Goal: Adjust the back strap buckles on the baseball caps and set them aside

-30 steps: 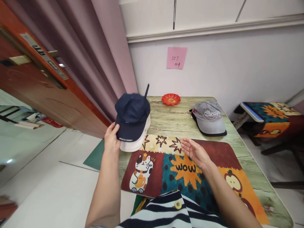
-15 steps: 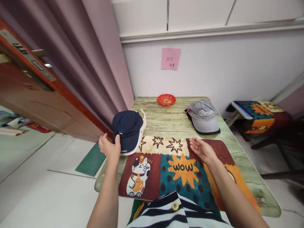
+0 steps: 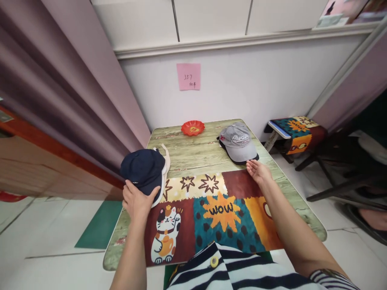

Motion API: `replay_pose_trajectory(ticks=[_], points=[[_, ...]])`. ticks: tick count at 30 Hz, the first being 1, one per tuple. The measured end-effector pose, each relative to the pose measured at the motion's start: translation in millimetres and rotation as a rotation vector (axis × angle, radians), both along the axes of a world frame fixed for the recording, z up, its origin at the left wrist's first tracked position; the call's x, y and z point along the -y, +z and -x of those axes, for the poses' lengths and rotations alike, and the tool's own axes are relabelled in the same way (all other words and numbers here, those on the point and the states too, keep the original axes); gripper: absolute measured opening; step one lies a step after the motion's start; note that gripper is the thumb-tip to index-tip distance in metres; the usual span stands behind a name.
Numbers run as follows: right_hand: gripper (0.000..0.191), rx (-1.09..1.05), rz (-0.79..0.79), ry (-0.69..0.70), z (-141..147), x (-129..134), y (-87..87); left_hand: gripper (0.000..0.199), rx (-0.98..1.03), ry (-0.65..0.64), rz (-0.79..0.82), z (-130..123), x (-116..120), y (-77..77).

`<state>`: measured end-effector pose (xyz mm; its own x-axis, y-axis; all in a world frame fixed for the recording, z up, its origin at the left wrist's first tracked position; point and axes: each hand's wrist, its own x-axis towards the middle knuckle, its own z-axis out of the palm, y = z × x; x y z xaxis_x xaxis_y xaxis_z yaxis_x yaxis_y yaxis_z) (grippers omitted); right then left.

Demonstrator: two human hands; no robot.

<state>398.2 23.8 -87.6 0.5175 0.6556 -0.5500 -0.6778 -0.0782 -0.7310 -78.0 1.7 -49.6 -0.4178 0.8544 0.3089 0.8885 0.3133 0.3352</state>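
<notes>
A navy cap (image 3: 142, 167) lies at the table's left edge, with a pale cap partly hidden beneath it. My left hand (image 3: 137, 201) rests over the navy cap's near side and brim, thumb spread from the fingers; whether it grips the brim cannot be made out. On the right, a grey cap (image 3: 240, 143) with white lettering sits over a black-brimmed one. Just at the grey cap's near brim is my right hand (image 3: 258, 171), palm turned inward and fingers extended, holding nothing. A colourful mat (image 3: 211, 225) with a cat and "WOW" covers the near table.
A red scalloped dish (image 3: 192, 128) stands at the back of the wooden-patterned table (image 3: 193, 151). Behind it, a pink note (image 3: 188, 76) is on the wall. Curtain and door border the left. To the right are a small table (image 3: 279, 129) and dark chair legs.
The view has swung to the right. My left hand has come onto the navy cap, whose brim has turned slightly. My right hand has moved out to the grey cap's brim.
</notes>
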Motion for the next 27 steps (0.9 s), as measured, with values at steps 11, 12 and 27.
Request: replay_pose_trajectory(ticks=[11, 12, 27], points=[[0.013, -0.008, 0.012, -0.099, -3.6, -19.0, 9.5, 0.118, -0.050, -0.003, -0.008, 0.6, 0.4, -2.0], [0.013, -0.014, 0.017, -0.105, -5.8, -21.7, 10.8, 0.118, -0.051, -0.006, -0.012, 1.1, 0.3, -2.7], [0.033, 0.484, 0.091, 0.012, -18.5, -55.2, 12.0, 0.118, -0.050, 0.005, -0.022, 3.6, -0.4, -6.8]])
